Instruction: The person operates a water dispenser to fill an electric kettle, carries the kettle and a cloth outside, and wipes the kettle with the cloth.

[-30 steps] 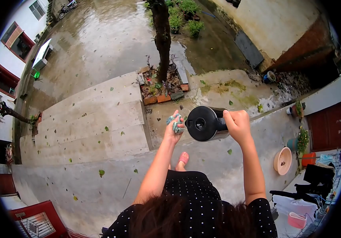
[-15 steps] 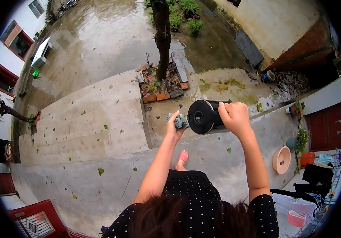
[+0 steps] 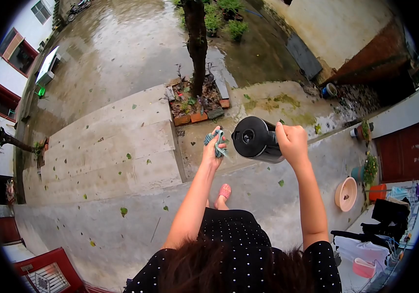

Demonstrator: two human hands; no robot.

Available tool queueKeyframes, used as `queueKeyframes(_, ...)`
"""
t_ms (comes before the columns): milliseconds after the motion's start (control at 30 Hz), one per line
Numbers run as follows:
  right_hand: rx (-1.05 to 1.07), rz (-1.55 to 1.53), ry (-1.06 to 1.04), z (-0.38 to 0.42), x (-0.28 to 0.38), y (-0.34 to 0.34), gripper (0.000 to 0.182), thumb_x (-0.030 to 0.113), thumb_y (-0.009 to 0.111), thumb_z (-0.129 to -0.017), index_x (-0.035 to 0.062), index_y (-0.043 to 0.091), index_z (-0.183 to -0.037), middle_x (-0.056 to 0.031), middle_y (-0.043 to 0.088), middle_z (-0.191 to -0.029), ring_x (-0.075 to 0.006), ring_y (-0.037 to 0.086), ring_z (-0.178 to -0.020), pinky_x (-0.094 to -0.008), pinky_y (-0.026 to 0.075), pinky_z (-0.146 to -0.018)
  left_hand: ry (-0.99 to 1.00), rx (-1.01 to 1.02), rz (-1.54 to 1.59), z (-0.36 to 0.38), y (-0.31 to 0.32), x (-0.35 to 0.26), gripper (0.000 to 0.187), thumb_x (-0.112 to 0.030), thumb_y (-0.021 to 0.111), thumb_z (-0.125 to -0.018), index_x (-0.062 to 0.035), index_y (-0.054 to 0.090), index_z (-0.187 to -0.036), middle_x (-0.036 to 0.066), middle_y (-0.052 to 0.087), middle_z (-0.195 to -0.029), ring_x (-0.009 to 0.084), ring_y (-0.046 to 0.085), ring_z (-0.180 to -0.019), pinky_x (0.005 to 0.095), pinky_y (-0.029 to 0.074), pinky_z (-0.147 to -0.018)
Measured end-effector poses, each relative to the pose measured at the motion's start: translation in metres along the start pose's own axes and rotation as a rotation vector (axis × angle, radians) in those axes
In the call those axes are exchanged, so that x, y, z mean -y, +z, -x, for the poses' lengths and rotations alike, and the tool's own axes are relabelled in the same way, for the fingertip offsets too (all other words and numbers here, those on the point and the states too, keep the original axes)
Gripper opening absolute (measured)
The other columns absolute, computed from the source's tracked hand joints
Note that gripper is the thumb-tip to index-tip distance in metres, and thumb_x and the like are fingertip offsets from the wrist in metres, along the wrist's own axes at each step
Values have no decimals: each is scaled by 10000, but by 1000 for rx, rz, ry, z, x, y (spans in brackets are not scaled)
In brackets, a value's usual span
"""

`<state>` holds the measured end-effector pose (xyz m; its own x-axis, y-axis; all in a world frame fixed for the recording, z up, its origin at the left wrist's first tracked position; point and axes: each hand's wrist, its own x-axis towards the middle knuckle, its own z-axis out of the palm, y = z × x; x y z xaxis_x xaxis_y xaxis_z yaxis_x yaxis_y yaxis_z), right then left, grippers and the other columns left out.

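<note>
One black-lidded kettle [image 3: 255,139], fingers-gripped by handle [image 3: 273,140], right hand [image 3: 293,144]; one blue-green cloth [image 3: 219,150], bunched in fingers, left hand [image 3: 212,152].

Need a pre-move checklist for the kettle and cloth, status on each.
1. Right hand wrapped around the kettle handle: ok.
2. Cloth held in left hand: ok, bunched up with fingers around it.
3. Lid down: ok, it looks closed.
4. Kettle upright: not ok, it leans lid-first toward the left hand.
5. Kettle contents: cannot tell, nothing inside shows.
6. Floor free of leaves: not ok, several lie scattered on it.
</note>
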<state>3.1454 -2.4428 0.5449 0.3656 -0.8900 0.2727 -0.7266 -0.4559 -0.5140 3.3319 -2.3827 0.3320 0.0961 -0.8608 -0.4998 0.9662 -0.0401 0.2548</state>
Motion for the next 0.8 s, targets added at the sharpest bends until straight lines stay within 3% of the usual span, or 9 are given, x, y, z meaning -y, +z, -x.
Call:
queueKeyframes(133, -17, -100, 84, 2, -6, 2, 391, 203, 504, -864, -27, 509, -549, -197, 437, -496, -338, 412, -416, -400, 328, -444, 26, -100, -15, -8, 1, 0, 165, -248, 542, -913, -95, 542, -975, 29, 483, -658, 84, 381, -462, 197, 283, -367)
queueKeyframes(267, -20, -138, 105, 3, -12, 4, 394, 201, 500, -866, -36, 487, -552, -198, 413, -494, -330, 377, -411, -399, 312, -441, 88, -132, 15, -15, -4, 0, 263, -340, 545, -900, -108, 489, -792, 26, 441, -589, 94, 341, -428, 226, 229, -336)
queueKeyframes(367, -31, -124, 92, 5, -8, 3, 393, 194, 500, -864, -40, 480, -548, -192, 399, -485, -321, 355, -407, -396, 308, -438, 30, -32, -25, -19, -14, -6, 302, -392, 527, -897, -110, 491, -793, 27, 435, -577, 123, 361, -432, 256, 268, -349)
queueKeyframes(467, -34, -133, 82, 6, -11, 4, 390, 189, 504, -862, -37, 482, -544, -192, 394, -480, -319, 351, -401, -390, 303, -431, 72, 82, -82, -14, -3, -11, 328, -427, 490, -906, -103, 501, -858, 35, 549, -749, 172, 504, -579, 287, 395, -478)
queueKeyframes(567, -28, -163, 72, 6, -14, 4, 388, 184, 509, -860, -30, 482, -537, -192, 394, -477, -318, 359, -396, -383, 295, -423, -110, 78, 102, 28, 56, -29, 400, -463, 431, -919, -84, 540, -988, 71, 604, -931, 218, 562, -783, 365, 456, -692)
queueKeyframes(633, -19, -164, 67, 5, -12, 2, 390, 183, 510, -860, -27, 480, -533, -188, 392, -473, -314, 362, -391, -381, 293, -420, -132, 158, 106, 25, 45, -30, 447, -491, 400, -921, -100, 543, -1083, 76, 601, -1037, 232, 558, -967, 420, 438, -841)
queueKeyframes(700, -18, -150, 48, 4, -9, -2, 392, 183, 510, -861, -25, 479, -529, -183, 391, -467, -309, 365, -386, -380, 292, -416, -116, 168, 43, 15, 34, -30, 406, -468, 426, -920, -121, 537, -1100, 63, 599, -1043, 232, 570, -965, 437, 446, -846)
queueKeyframes(733, -19, -136, 31, 3, -8, -3, 394, 183, 510, -861, -24, 478, -527, -180, 391, -464, -307, 365, -383, -380, 291, -415, -47, 146, -50, 8, 16, -27, 218, -310, 542, -898, -165, 539, -1061, 59, 597, -1086, 220, 565, -991, 430, 448, -847)
queueKeyframes(800, -23, -128, 11, 2, -5, -5, 396, 183, 512, -861, -22, 479, -524, -175, 393, -459, -303, 367, -378, -380, 292, -413, 34, 68, -88, 5, 11, -22, 158, -163, 588, -860, -192, 530, -1005, 57, 597, -1092, 202, 580, -945, 398, 482, -772)
